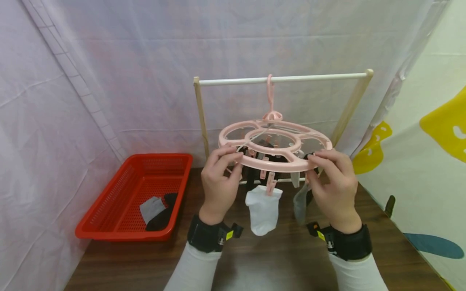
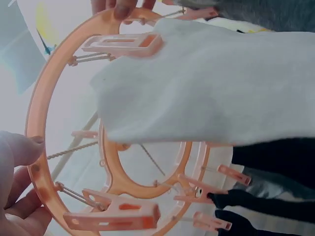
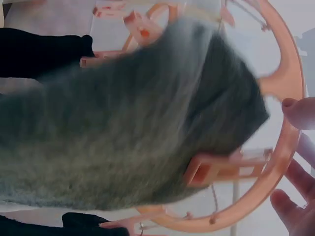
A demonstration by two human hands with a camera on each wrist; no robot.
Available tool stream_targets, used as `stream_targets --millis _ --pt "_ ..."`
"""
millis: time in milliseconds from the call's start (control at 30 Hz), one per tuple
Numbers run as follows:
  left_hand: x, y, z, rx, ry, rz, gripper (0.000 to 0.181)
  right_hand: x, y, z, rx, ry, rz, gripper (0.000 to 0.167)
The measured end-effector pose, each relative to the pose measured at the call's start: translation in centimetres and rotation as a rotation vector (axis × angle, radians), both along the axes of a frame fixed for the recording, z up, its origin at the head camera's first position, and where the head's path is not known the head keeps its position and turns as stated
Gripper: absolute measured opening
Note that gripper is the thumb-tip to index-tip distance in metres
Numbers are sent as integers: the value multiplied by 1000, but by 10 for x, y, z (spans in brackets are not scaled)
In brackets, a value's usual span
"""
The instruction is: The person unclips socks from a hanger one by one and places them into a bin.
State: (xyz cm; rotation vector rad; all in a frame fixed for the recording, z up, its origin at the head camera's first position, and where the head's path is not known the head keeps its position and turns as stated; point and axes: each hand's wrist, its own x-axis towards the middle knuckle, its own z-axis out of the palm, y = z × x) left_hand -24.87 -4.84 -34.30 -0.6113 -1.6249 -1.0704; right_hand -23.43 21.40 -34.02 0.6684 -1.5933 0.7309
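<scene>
A pink round clip hanger (image 1: 269, 163) hangs by its hook from a white rod. My left hand (image 1: 220, 184) pinches the ring's front left edge, and my right hand (image 1: 335, 188) holds its front right edge. Between them a white sock (image 1: 263, 210) dangles from a pink clip; a grey sock (image 1: 300, 204) hangs beside my right hand. In the left wrist view the white sock (image 2: 206, 88) is clipped near an unloaded clip (image 2: 113, 214). The right wrist view shows the grey sock (image 3: 123, 128), blurred, in a clip (image 3: 226, 169). Dark socks hang farther back.
A red basket (image 1: 81, 232) on the left of the brown table (image 1: 287, 258) holds a grey sock (image 1: 151, 209) and black ones (image 1: 160, 220). The rack's white rod (image 1: 320, 78) runs between wooden posts. White curtains stand behind, and a patterned wall is at right.
</scene>
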Motion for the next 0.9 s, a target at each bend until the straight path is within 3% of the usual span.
stream_targets --millis 200,400,600,900 --pt "-5 -5 0 35 -22 -26 16 2 3 4 -21 3 20 35" --pt "-6 -8 -1 34 -23 -33 17 3 -1 6 -36 40 35 33" --pt "-3 -8 -1 -28 -16 34 20 3 -4 4 -26 53 12 35" --pt "7 -5 5 -139 94 106 19 5 -14 0 -5 72 -11 30"
